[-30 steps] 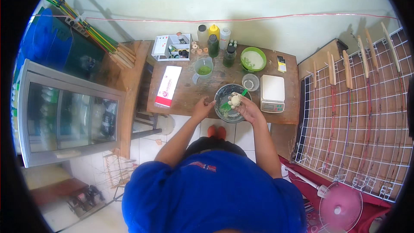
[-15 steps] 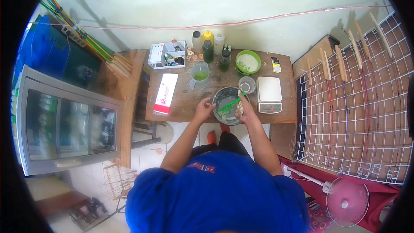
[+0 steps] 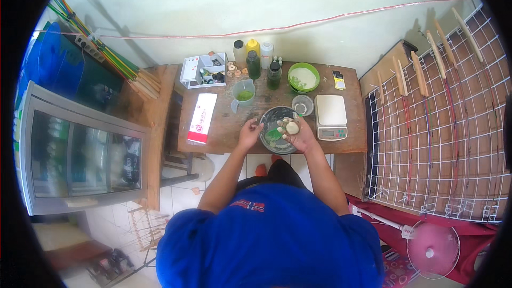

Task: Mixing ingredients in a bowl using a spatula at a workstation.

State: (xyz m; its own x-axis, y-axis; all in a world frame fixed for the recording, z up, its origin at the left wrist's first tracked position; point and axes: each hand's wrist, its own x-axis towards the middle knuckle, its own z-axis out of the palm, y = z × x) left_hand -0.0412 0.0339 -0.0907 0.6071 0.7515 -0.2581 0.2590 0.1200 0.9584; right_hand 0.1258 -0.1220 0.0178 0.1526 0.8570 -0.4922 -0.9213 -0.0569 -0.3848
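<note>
A dark grey bowl [image 3: 271, 113] with pale, sticky mixture smeared inside stands near the table's front edge. My right hand [image 3: 305, 137] is over its right side, palm turned up, with a pale round ball of dough [image 3: 292, 128] on it. Dough clings to those fingers. A green spatula [image 3: 273, 134] leans in the bowl, partly hidden by this hand. My left hand [image 3: 248, 134] is at the bowl's left rim, thumb and fingers apart, holding nothing that I can see; whether it touches the rim is unclear.
Right of the bowl are a small clear bowl [image 3: 302, 103] and a white kitchen scale [image 3: 330, 111]. Behind stand a green bowl [image 3: 304, 87], several bottles [image 3: 253, 64] and a measuring jug [image 3: 244, 86]. A white box [image 3: 188, 70] and a red-and-white packet [image 3: 202, 117] lie left.
My right hand has turned palm up, bringing the dough ball into view. The spatula, earlier rising past that hand, now sits lower in the bowl. The view has shifted slightly.
</note>
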